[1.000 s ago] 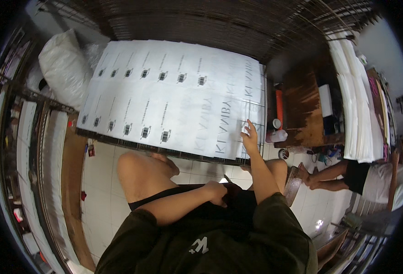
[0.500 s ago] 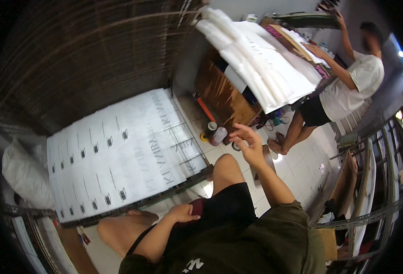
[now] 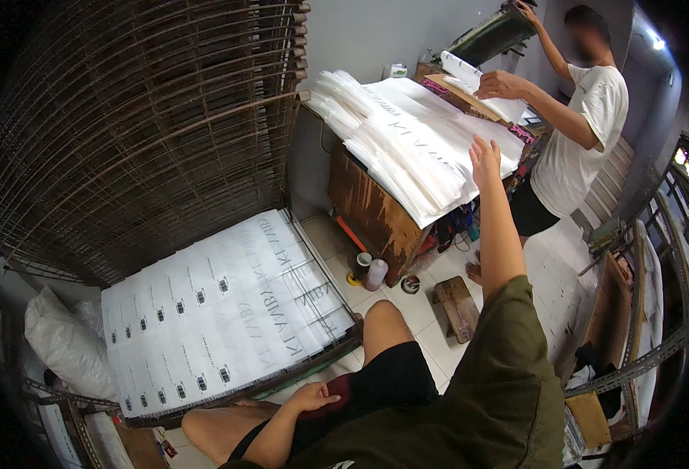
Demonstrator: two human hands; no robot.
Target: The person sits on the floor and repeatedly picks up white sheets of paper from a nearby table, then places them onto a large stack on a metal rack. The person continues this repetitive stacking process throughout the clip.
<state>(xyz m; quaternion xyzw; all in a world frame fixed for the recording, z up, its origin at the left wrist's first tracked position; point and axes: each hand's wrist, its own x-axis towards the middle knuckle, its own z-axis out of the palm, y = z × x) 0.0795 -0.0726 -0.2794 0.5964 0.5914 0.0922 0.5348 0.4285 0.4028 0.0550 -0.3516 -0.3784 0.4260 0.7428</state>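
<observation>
My right hand (image 3: 485, 162) is raised over the near right edge of a thick stack of printed white sheets (image 3: 415, 148), which look like plastic or paper bags. Its fingers are stretched out and nothing shows in them; whether they touch the stack I cannot tell. My left hand (image 3: 313, 397) lies on my lap, fingers loosely extended and holding nothing. To the left, overlapping white printed sheets (image 3: 196, 313) lie in rows on a low wire drying rack (image 3: 321, 273).
Many raised wire racks (image 3: 149, 133) stand behind the low one. Across the worktable (image 3: 368, 203), a co-worker (image 3: 583, 133) holds up a dark frame (image 3: 489, 35) and lifts a white sheet. A wooden stool (image 3: 455, 309) and bottle (image 3: 375, 273) stand on the floor. Shelving (image 3: 633, 375) is at right.
My right hand has reached up and forward, from above the floor to the stack. The co-worker's nearer hand has risen with a sheet. My left hand stays on my lap.
</observation>
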